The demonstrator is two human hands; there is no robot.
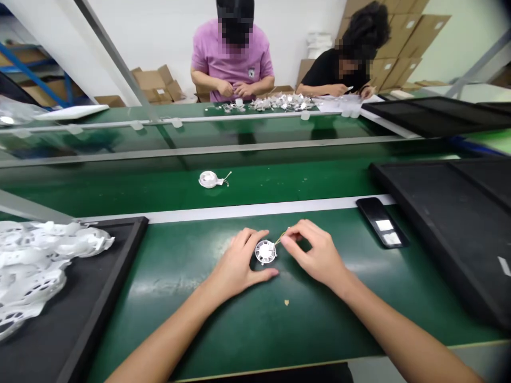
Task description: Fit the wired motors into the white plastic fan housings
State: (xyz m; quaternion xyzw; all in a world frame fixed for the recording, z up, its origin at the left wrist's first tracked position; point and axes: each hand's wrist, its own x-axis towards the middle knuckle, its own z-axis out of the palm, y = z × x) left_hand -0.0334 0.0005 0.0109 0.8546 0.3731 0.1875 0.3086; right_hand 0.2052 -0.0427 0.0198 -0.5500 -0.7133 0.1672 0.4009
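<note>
Fan (265, 251) between hands (238, 260) (317, 256) | phone (373, 213) right | tray (107, 287) left | another part (208, 180) behind

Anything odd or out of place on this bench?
Minor: a small tan scrap lies loose on the green worktop, nearer the wearer than the round white part between the hands. Its colour and ragged shape look like stray debris, though I can't tell what it is. I see no clear damage.
</note>
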